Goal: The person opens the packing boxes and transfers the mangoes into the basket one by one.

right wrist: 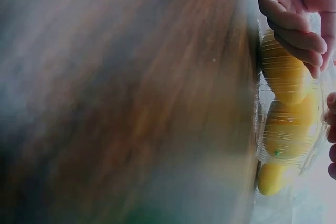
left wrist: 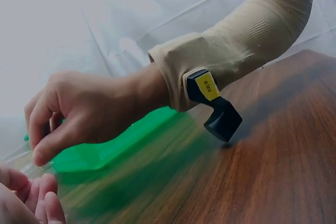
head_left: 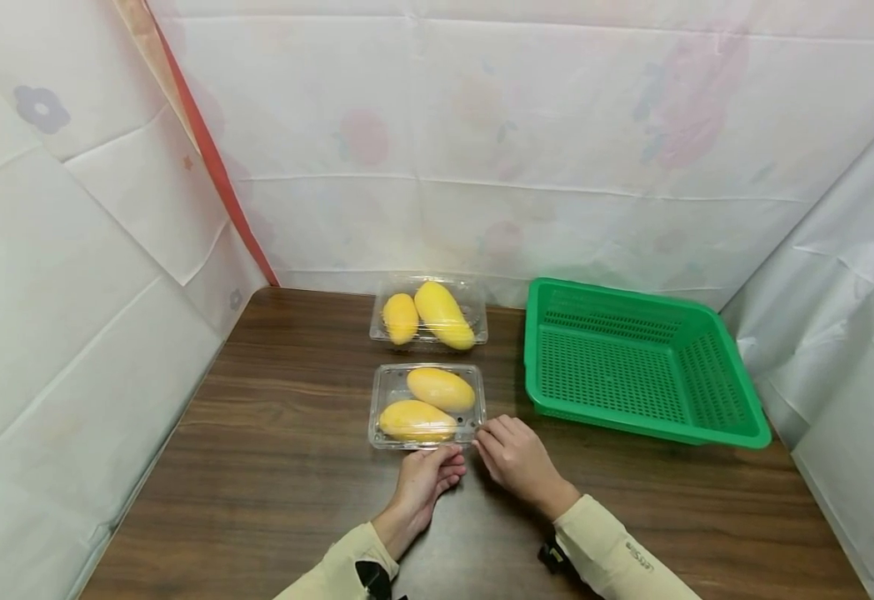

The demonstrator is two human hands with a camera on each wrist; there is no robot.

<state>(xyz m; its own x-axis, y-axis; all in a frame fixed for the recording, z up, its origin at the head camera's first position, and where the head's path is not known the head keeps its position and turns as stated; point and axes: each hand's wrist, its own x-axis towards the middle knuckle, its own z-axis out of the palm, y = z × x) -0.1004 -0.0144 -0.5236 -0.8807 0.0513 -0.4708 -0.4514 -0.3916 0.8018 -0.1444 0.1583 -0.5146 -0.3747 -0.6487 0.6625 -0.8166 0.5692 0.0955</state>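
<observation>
A clear plastic clamshell box (head_left: 387, 383) holding two yellow mangoes (head_left: 417, 421) sits in the middle of the table. My left hand (head_left: 425, 485) pinches the rim at its near edge between thumb and forefinger. At the near right corner, my right hand (head_left: 517, 460) pinches the rim with its fingertips. In the right wrist view, the box's ribbed wall (right wrist: 270, 124) shows beside the left hand (right wrist: 296, 22). The left wrist view shows the right hand (left wrist: 79, 111) with curled fingers, while most of the box lies outside that view.
Behind the box, close to the back curtain, stands a second clear clamshell box (head_left: 377, 329) with two mangoes. A green plastic basket (head_left: 642, 429) occupies the right side of the wooden table (head_left: 257, 467). White curtains (head_left: 317, 125) enclose the back and sides.
</observation>
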